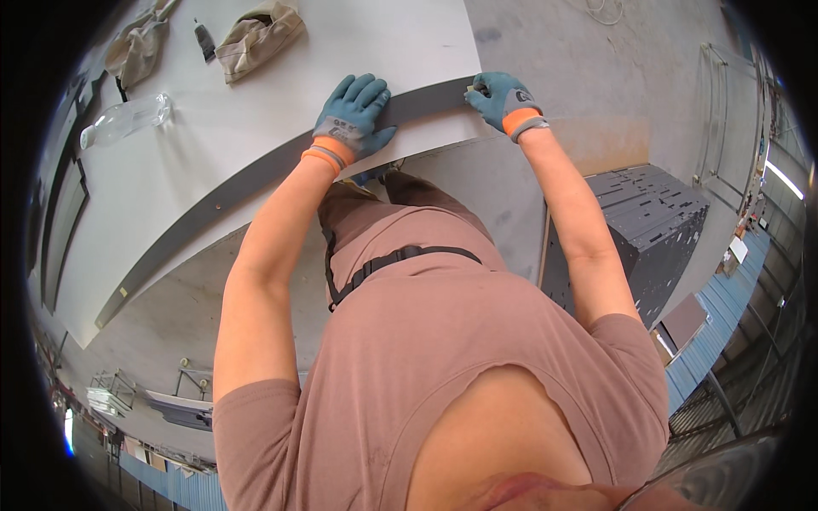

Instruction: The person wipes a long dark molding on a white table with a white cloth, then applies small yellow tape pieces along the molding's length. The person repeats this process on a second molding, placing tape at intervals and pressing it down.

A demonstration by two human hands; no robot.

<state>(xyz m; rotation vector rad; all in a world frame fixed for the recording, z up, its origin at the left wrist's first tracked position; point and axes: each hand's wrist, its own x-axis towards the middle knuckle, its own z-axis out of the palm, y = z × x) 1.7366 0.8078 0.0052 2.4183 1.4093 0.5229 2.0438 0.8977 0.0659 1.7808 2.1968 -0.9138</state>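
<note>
A long dark grey strip lies along the near edge of the white tabletop; it looks curved in this view. My left hand, in a blue-grey coated glove with an orange cuff, rests on the strip with its fingers stretched out. At the strip's right end, my right hand, gloved alike, has its fingers curled together. A small yellowish bit shows by those fingertips; what they pinch is mostly hidden. Another small yellow patch sits near the strip's far left end.
A clear plastic bottle lies on the table's left, below crumpled beige cloth and a small dark tube. More dark strips line the left edge. A stack of dark grey panels stands to my right, beside a metal rack.
</note>
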